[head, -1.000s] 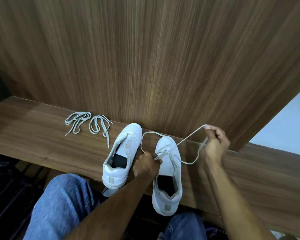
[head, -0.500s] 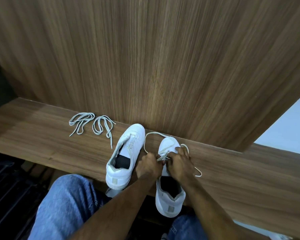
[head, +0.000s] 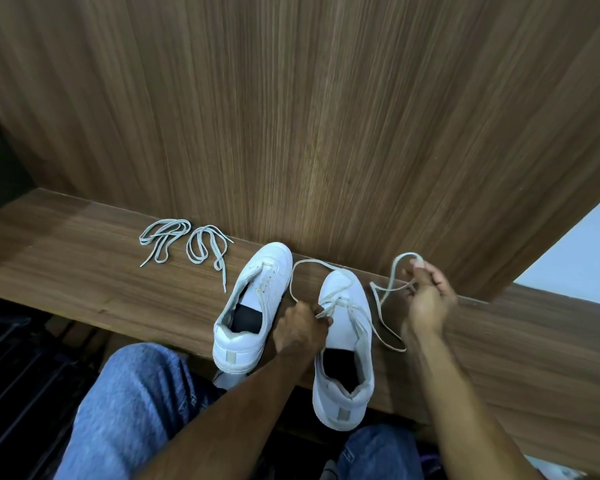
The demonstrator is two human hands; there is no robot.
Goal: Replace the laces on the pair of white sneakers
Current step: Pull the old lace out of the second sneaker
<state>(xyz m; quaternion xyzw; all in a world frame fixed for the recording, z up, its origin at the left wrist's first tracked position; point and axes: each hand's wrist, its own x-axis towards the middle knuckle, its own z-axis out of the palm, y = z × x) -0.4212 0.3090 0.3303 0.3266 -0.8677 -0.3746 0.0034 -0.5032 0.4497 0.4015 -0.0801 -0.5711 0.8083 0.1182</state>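
Two white sneakers stand toes-to-wall on a wooden shelf [head: 84,282]. The left sneaker [head: 253,303] has no lace in its eyelets. The right sneaker [head: 343,344] carries a cream lace [head: 381,306] partly threaded near the toe, with loose loops trailing on both sides. My left hand [head: 302,327] pinches the lace at the right sneaker's left eyelets. My right hand [head: 430,296] is lifted to the right of the shoe and grips a loop of the same lace. Two loose grey laces [head: 187,247] lie coiled on the shelf to the left.
A wood-panel wall [head: 326,133] rises directly behind the shelf. My knees in blue jeans [head: 136,410] are under the shelf's front edge. A pale wall or floor area [head: 586,258] shows at the right.
My right hand has left the sneaker's tongue and pulled the lace out to the right. My left hand has stayed at the eyelets.
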